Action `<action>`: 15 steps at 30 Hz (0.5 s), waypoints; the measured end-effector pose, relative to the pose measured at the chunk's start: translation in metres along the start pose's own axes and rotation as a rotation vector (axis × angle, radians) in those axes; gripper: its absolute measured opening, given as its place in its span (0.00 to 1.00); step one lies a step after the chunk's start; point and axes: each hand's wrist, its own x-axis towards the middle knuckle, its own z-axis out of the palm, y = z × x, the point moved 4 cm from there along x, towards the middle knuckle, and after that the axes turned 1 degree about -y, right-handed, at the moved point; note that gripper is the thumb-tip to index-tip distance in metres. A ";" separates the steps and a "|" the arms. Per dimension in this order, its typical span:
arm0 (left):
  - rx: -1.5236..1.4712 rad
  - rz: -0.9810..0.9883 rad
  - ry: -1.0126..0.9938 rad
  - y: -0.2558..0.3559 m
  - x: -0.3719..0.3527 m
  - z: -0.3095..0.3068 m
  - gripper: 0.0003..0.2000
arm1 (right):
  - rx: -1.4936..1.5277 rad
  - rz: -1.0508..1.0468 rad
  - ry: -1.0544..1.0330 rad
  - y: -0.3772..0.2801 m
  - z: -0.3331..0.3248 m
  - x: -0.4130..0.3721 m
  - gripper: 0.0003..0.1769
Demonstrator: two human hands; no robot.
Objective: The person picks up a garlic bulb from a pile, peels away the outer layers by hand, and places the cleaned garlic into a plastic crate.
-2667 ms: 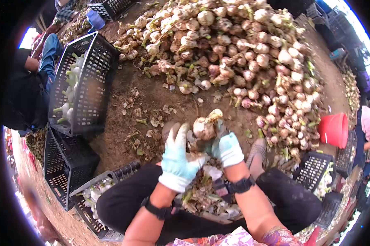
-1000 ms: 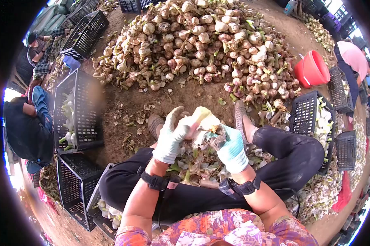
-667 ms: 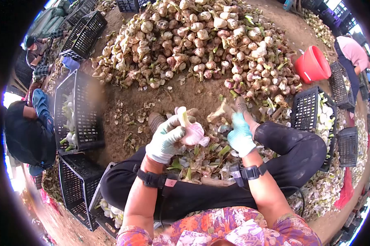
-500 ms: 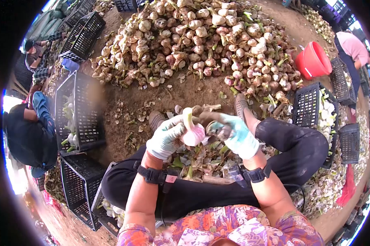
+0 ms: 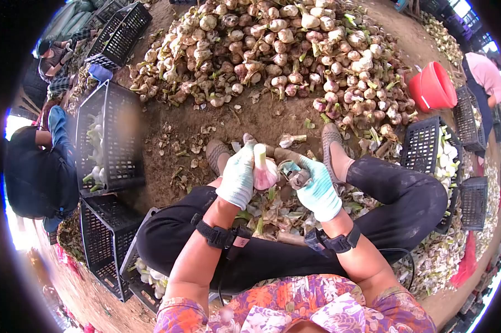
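A pinkish-white garlic bulb (image 5: 265, 173) with a pale stem pointing up is gripped in my left hand (image 5: 240, 176), which wears a light glove with dirty fingertips. Close to its right side is my right hand (image 5: 315, 188), also gloved, its fingers closed around a small greyish object (image 5: 298, 175) that I cannot make out clearly. The ground between my legs is covered with garlic peelings (image 5: 278, 213). Beyond my hands, a piece of garlic with a stem (image 5: 292, 140) lies on the soil between my shoes.
A large garlic heap (image 5: 261, 50) rises ahead. Black crates of peeled garlic stand left (image 5: 114, 139) and right (image 5: 428, 150). A red bucket (image 5: 432, 87) is at the right. People sit at the left (image 5: 42, 172) and bend over at the far right (image 5: 485, 77).
My left hand has turned with the bulb, whose stem now points straighter up. My right hand has shifted slightly, and the small object in it shows more clearly. The view has tilted a little.
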 end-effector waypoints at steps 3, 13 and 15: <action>-0.189 -0.013 -0.087 0.007 -0.007 0.018 0.19 | -0.083 0.015 -0.077 0.006 0.000 0.000 0.19; -0.364 -0.144 -0.501 -0.004 0.001 0.014 0.31 | -0.311 -0.053 -0.069 -0.007 -0.002 -0.006 0.19; -0.263 -0.085 -0.268 0.000 0.000 0.017 0.34 | -0.376 -0.157 -0.011 -0.009 -0.002 -0.007 0.19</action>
